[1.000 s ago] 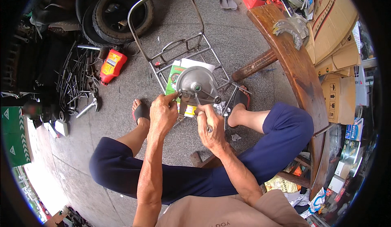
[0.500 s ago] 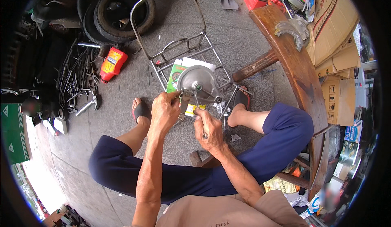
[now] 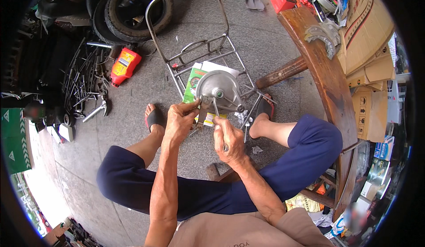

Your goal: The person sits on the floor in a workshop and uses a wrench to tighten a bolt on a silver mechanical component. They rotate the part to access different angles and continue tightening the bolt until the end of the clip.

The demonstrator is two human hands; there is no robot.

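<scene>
A round grey metal brake plate (image 3: pixel 217 79) rests against a tubular metal rack on the floor, between my feet. My left hand (image 3: pixel 179 120) pinches a short flat brake arm (image 3: pixel 203 109) at the plate's lower left edge. In my closed right hand (image 3: pixel 230 141) is a wrench (image 3: pixel 216 107); its shaft reaches up to the plate near the arm, and its ring end shows below my fingers. Exactly where the wrench tip meets the plate is too small to tell. Behind the plate lies a green printed box (image 3: pixel 193 79).
The rack (image 3: pixel 180 75) stands in front of me. Tires (image 3: pixel 138 12), a red bottle (image 3: pixel 125 67), and a hammer (image 3: pixel 95 112) beside a heap of tools lie left. On the right, a wooden bench (image 3: pixel 312 65) bears curved brake shoes (image 3: pixel 322 39), with cardboard boxes (image 3: pixel 369 114) beyond.
The whole view has shifted slightly, so the scene sits a little further right. Both hands keep their places at the plate, with the left fingers slightly shifted along the brake arm.
</scene>
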